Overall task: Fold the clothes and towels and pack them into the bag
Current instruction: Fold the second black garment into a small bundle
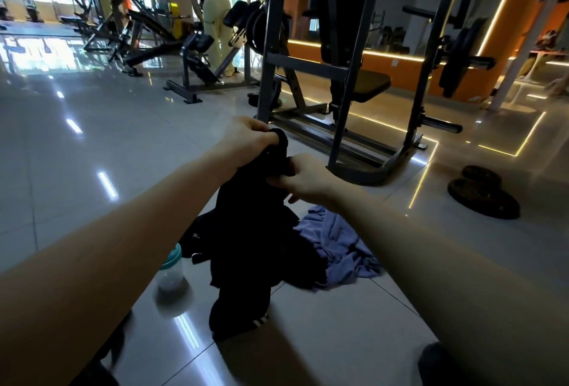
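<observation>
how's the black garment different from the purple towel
The black garment hangs lifted, gripped at its top by the left hand and right hand; the purple towel lies crumpled on the floor, untouched. The garment is black with white stripes low down; the towel is plain purple. Both are unfolded.

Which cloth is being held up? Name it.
The black garment, gripped at its top by the left hand and right hand, hangs down from them. The blue towel lies crumpled on the floor beside it, touched by neither hand.
</observation>
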Available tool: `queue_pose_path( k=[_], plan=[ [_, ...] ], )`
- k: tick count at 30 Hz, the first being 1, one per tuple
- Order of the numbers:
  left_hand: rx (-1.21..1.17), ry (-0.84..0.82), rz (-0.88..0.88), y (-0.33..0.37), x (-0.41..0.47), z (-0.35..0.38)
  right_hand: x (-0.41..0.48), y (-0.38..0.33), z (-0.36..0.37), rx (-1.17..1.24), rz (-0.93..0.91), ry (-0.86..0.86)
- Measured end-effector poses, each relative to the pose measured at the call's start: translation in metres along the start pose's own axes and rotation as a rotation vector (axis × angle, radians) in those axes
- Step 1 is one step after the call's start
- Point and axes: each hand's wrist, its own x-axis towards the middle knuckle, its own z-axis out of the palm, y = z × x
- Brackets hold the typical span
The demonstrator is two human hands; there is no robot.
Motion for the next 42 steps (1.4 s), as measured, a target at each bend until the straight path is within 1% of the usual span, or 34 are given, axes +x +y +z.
queue_pose_path(
  k=[3,4,7,8,10,11,12,14,15,17,19,23,25,26,27,30,31,32,33,34,35,36,37,39,42],
  plan=[
    [0.085,0.009,0.031,-0.007,0.003,-0.014,-0.006,0.005,-0.014,-0.022,0.062,-0.018],
    [0.122,0.004,0.035,-0.012,0.004,-0.021,-0.007,0.006,-0.022,-0.023,0.091,0.024],
    [0.239,-0.042,0.064,-0.029,0.003,-0.032,-0.009,0.017,-0.054,0.023,0.134,0.265],
    [0.319,-0.057,0.095,-0.036,0.003,-0.031,-0.009,0.021,-0.062,0.028,0.132,0.327],
    [0.518,-0.061,0.163,-0.048,0.004,-0.027,-0.006,0.030,-0.072,-0.015,0.144,0.420],
    [0.572,-0.061,0.173,-0.052,0.004,-0.026,-0.005,0.034,-0.074,-0.041,0.152,0.462],
    [0.568,-0.084,0.155,-0.056,0.005,-0.028,-0.005,0.037,-0.076,-0.060,0.155,0.502],
    [0.458,-0.137,0.075,-0.061,0.008,-0.034,-0.004,0.043,-0.079,-0.113,0.151,0.561],
    [0.411,-0.135,0.040,-0.063,0.008,-0.037,-0.004,0.045,-0.081,-0.148,0.154,0.577],
    [0.378,-0.079,0.003,-0.065,0.009,-0.039,-0.004,0.051,-0.085,-0.221,0.170,0.598],
    [0.305,-0.023,-0.079,-0.068,0.009,-0.042,-0.006,0.057,-0.089,-0.292,0.205,0.613],
    [-0.044,0.046,-0.332,-0.071,0.009,-0.052,-0.011,0.062,-0.098,-0.368,0.258,0.576],
    [-0.102,0.092,-0.375,-0.074,0.011,-0.058,-0.012,0.062,-0.102,-0.391,0.259,0.561],
    [-0.066,0.115,-0.362,-0.076,0.013,-0.060,-0.012,0.062,-0.103,-0.348,0.262,0.549],
    [0.020,0.142,-0.329,-0.078,0.014,-0.062,-0.011,0.061,-0.103,-0.271,0.272,0.541],
    [0.477,0.231,-0.196,-0.082,0.015,-0.066,-0.008,0.055,-0.102,-0.006,0.322,0.557],
    [0.587,0.244,-0.191,-0.081,0.013,-0.066,-0.006,0.053,-0.101,0.068,0.335,0.559],
    [0.625,0.240,-0.215,-0.081,0.011,-0.064,-0.004,0.051,-0.101,0.129,0.345,0.553],
    [0.575,0.207,-0.266,-0.081,0.010,-0.061,-0.004,0.050,-0.100,0.180,0.346,0.529],
    [0.429,0.170,-0.331,-0.081,0.010,-0.059,-0.003,0.050,-0.099,0.228,0.336,0.491],
    [0.235,0.149,-0.396,-0.082,0.011,-0.056,-0.003,0.051,-0.098,0.267,0.327,0.447],
    [0.051,0.149,-0.441,-0.082,0.012,-0.055,-0.004,0.052,-0.097,0.287,0.320,0.408],
    [-0.084,0.152,-0.468,-0.082,0.013,-0.055,-0.006,0.052,-0.096,0.289,0.316,0.380],
    [-0.243,0.111,-0.506,-0.084,0.018,-0.059,-0.009,0.051,-0.099,0.298,0.315,0.382],
    [-0.355,-0.050,-0.551,-0.083,0.023,-0.069,-0.013,0.049,-0.104,0.379,0.362,0.459]
  ],
)
